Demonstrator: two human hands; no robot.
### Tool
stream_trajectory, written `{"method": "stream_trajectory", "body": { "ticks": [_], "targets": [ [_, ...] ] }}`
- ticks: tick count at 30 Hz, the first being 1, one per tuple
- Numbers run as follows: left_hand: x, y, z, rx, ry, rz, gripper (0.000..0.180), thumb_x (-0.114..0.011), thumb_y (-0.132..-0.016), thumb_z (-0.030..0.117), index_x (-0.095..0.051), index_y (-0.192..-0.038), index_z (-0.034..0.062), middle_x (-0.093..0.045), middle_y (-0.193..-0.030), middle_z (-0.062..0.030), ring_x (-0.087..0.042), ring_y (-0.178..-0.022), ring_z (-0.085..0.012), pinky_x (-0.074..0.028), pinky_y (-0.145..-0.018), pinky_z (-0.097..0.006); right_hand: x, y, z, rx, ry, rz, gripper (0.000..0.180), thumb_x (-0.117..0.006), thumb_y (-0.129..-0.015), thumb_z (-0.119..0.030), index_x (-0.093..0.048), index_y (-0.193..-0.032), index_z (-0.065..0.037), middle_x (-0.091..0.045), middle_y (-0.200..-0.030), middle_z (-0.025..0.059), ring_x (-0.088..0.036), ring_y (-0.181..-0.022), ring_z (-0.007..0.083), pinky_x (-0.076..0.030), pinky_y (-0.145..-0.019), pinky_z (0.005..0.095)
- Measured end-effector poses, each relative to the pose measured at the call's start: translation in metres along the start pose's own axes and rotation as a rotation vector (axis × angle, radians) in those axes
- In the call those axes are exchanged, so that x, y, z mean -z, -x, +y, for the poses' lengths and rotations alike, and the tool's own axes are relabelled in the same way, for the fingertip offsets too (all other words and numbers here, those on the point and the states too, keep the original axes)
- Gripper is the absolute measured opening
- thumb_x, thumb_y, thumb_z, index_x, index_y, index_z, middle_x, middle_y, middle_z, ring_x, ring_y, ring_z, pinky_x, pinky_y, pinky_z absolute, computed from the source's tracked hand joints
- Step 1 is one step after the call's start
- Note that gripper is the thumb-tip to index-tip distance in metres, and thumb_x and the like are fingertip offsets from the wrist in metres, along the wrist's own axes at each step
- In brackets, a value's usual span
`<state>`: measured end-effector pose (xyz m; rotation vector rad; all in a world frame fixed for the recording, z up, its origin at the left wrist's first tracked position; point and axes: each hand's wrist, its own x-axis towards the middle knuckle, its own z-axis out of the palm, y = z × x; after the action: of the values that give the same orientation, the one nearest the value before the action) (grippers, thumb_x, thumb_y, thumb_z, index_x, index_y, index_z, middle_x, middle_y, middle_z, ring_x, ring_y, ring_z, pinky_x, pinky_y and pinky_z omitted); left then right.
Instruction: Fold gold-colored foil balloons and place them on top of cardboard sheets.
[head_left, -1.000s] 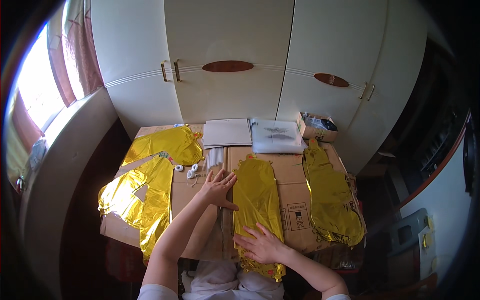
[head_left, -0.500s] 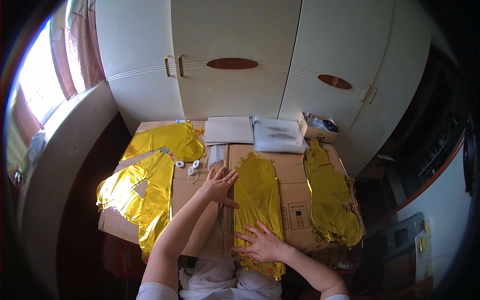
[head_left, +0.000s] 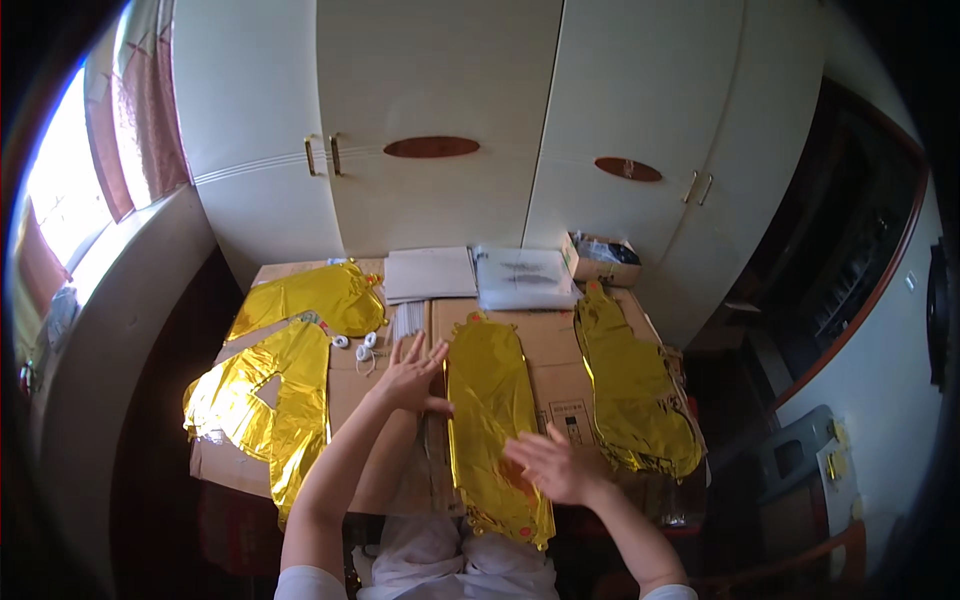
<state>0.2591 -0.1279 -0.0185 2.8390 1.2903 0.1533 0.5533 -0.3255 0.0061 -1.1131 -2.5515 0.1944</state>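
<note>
A flat, uninflated gold foil balloon lies lengthwise before me, its near end hanging over the table edge by my lap. My left hand has its fingers spread at the balloon's left edge, the thumb reaching toward the foil. Over the balloon's right side is my right hand, slightly blurred, fingers stretched out and holding nothing; whether it touches the foil I cannot tell. More gold foil balloons lie around: one with a hole in it at left, a curved one behind it, and another at right.
Flattened cardboard covers the table. Small white ribbon rolls and thin white sticks sit left of centre. Along the back are white sheets, a stack of clear plastic bags and a small open box. Pale cupboards stand behind.
My right hand has lifted or slid rightward from the lower middle of the balloon. My left hand stays by its left edge. The whole view has shifted slightly.
</note>
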Motion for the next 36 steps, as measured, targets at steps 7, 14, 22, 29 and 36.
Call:
{"method": "stream_trajectory", "body": {
  "ticks": [7, 14, 22, 29, 36],
  "targets": [
    [0.033, 0.072, 0.067, -0.197, 0.096, 0.003, 0.094, -0.057, -0.081, 0.065, -0.031, -0.146, 0.0022, -0.027, -0.153, -0.0161, -0.016, -0.145, -0.034, -0.013, -0.114, -0.057, 0.006, 0.071, 0.004, -0.235, -0.071, 0.19, 0.037, -0.054, -0.086, -0.004, -0.061, -0.122, -0.009, -0.061, -0.123, 0.0085, -0.056, -0.116, 0.0252, -0.041, -0.102, 0.0426],
    [0.02, 0.123, 0.126, -0.371, 0.121, -0.076, 0.089, -0.05, -0.081, 0.071, -0.036, -0.146, 0.011, -0.032, -0.151, -0.015, -0.023, -0.142, -0.0379, -0.017, -0.113, -0.057, -0.004, 0.088, -0.015, -0.167, 0.041, -0.115, 0.079, -0.066, -0.073, -0.013, -0.035, -0.145, -0.022, -0.029, -0.152, 0.0074, -0.029, -0.139, 0.0265, -0.024, -0.115, 0.0456],
    [0.007, 0.131, 0.133, -0.398, 0.057, -0.053, 0.089, -0.051, -0.08, 0.072, -0.035, -0.146, 0.0152, -0.034, -0.15, -0.0135, -0.026, -0.14, -0.0395, -0.018, -0.111, -0.06, -0.007, 0.06, -0.016, -0.103, 0.222, -0.212, 0.08, -0.069, -0.074, -0.017, -0.035, -0.146, -0.027, -0.032, -0.15, 0.0017, -0.031, -0.138, 0.0224, -0.022, -0.115, 0.0443],
    [0.01, 0.136, 0.131, -0.388, 0.074, -0.072, 0.091, -0.05, -0.08, 0.073, -0.031, -0.148, 0.0141, -0.03, -0.152, -0.0134, -0.023, -0.141, -0.0388, -0.018, -0.112, -0.06, -0.009, 0.059, -0.016, -0.088, 0.187, -0.197, 0.081, -0.072, -0.071, -0.018, -0.038, -0.144, -0.026, -0.036, -0.148, 0.0036, -0.032, -0.137, 0.0234, -0.024, -0.114, 0.0445],
    [0.035, 0.129, 0.086, -0.295, 0.148, 0.049, 0.084, -0.051, -0.085, 0.065, -0.039, -0.142, 0.0046, -0.036, -0.149, -0.0162, -0.028, -0.14, -0.0342, -0.027, -0.111, -0.052, 0.023, 0.073, 0.02, -0.102, -0.229, -0.093, 0.085, -0.07, -0.073, -0.041, -0.036, -0.145, -0.013, -0.033, -0.15, 0.0119, -0.029, -0.139, 0.0301, -0.025, -0.115, 0.0446]
  ]
}}
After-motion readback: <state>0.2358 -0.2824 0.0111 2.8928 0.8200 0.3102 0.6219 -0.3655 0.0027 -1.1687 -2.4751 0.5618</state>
